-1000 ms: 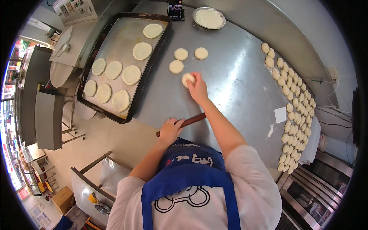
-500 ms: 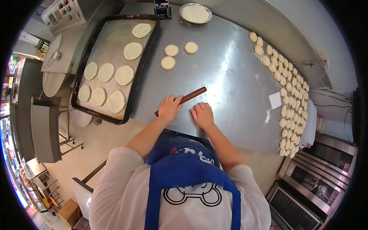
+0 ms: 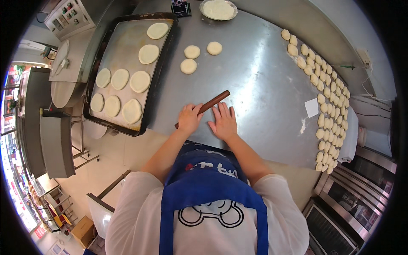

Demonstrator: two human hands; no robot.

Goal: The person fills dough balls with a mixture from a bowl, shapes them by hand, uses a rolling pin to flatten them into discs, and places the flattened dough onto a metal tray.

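Observation:
A dark brown rolling pin (image 3: 215, 101) lies slantwise over the near part of the steel table. My left hand (image 3: 189, 119) is wrapped around it towards its lower left end, and the upper right end juts out free. Just below that free end, my right hand (image 3: 224, 122) is palm down with its fingers stretched and apart. Its fingertips come close to the pin; whether they touch it I cannot tell. What may lie under the right palm is hidden. Beyond the pin sit three flattened dough rounds, the nearest one (image 3: 188, 66) left of the middle.
On the left a black-rimmed baking tray (image 3: 154, 87) holds several flat dough discs (image 3: 140, 81). Rows of small dough balls (image 3: 326, 123) line the table's right side, beside a white scraper (image 3: 311, 108). A bowl of flour (image 3: 218, 9) and a phone on a stand (image 3: 181, 7) stand at the back.
My right hand has moved forward, towards the rolling pin, and its fingers have stretched out and spread. My left hand still grips the pin. The whole view has shifted slightly.

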